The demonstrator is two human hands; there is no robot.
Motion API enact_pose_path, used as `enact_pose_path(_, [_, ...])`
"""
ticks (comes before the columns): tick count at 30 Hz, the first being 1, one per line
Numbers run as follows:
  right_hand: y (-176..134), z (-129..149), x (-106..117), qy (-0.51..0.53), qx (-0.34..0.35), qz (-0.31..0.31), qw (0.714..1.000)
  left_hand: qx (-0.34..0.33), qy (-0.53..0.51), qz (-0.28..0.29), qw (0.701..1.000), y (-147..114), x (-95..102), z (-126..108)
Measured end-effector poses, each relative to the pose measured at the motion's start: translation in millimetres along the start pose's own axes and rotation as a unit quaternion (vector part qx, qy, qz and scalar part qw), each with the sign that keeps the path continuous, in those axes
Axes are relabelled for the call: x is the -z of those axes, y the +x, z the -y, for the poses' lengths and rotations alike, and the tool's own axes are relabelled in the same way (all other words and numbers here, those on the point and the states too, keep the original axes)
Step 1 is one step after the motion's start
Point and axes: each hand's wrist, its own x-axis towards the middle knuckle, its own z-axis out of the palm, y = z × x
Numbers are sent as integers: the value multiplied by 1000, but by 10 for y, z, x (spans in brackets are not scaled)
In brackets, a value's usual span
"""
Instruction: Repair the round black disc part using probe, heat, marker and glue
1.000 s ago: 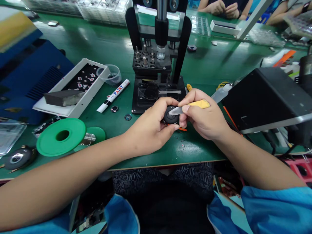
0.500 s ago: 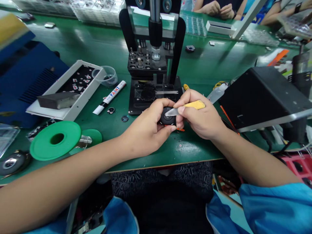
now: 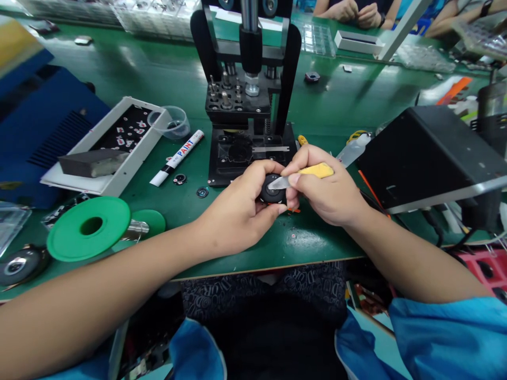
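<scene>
- Where both hands meet near the centre of the head view, a black round part (image 3: 273, 198) is held just above the green bench (image 3: 317, 248), its disc-like face visible.
- Left hand (image 3: 245, 208): fingers curled narrowly about the round part, thumb at its lower edge, index finger along its upper edge.
- Right hand (image 3: 332, 192): fingers pinched on a yellow-handled blade tool (image 3: 319, 170); the flat pale blade points left, its tip over the middle of the round part's face. Whether the tip presses on the face cannot be told.
- Directly behind the hands, upper centre of the frame: a black press (image 3: 237, 108) with metal pins on its block.
- Left of centre: a paint marker (image 3: 177, 158) lying aslant, with two small round pieces, one nearer the marker (image 3: 179, 179) and one nearer the left hand (image 3: 202, 192).
- Further left: a white tray (image 3: 125, 179) bearing a dark grey block (image 3: 91, 164), with a clear cup (image 3: 180, 126) at its upper right corner. Lower left: a green spool (image 3: 65, 232).
- Right of frame: a black box (image 3: 428, 158), tilted, a translucent bottle (image 3: 354, 150) beside it.
- Upper right: a co-worker's hands (image 3: 368, 17), close together.
</scene>
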Motion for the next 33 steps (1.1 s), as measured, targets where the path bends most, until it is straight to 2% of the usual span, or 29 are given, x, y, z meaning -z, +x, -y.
enact_pose_path(33, [-4, -25, 35, 8, 2, 10, 1000, 15, 2, -6, 1000, -9, -5, 11])
